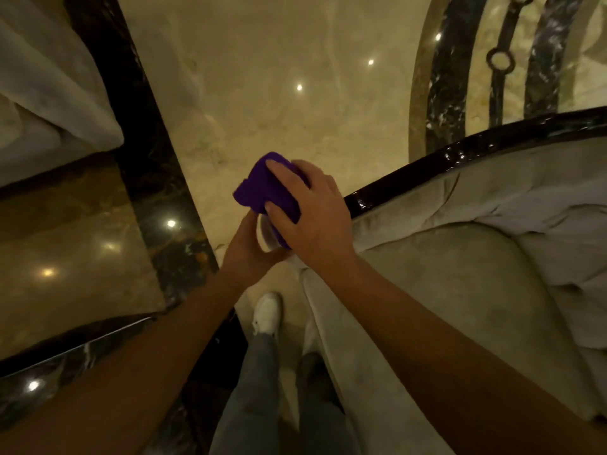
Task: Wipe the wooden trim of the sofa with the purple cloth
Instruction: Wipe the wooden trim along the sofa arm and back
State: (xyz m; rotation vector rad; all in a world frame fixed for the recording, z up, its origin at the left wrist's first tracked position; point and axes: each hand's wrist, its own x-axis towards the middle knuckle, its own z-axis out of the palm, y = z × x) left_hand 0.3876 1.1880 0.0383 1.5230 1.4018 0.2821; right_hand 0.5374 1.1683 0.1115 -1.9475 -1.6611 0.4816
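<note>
A folded purple cloth [262,185] sits at the near end of the sofa's glossy dark wooden trim [460,156], which curves away to the right along the top of the beige upholstered sofa [460,274]. My right hand [312,211] lies over the cloth, fingers and thumb gripping it. Just below, my left hand [249,254] cups the end of the sofa arm under the cloth, touching the cloth's lower edge. The trim end beneath the cloth is hidden.
A polished marble floor [279,77] spreads ahead. A dark-edged glossy marble table [82,241] stands at the left, close to my left forearm. Dark inlaid floor bands [446,77] lie beyond the sofa. My legs and a white shoe [267,313] are below.
</note>
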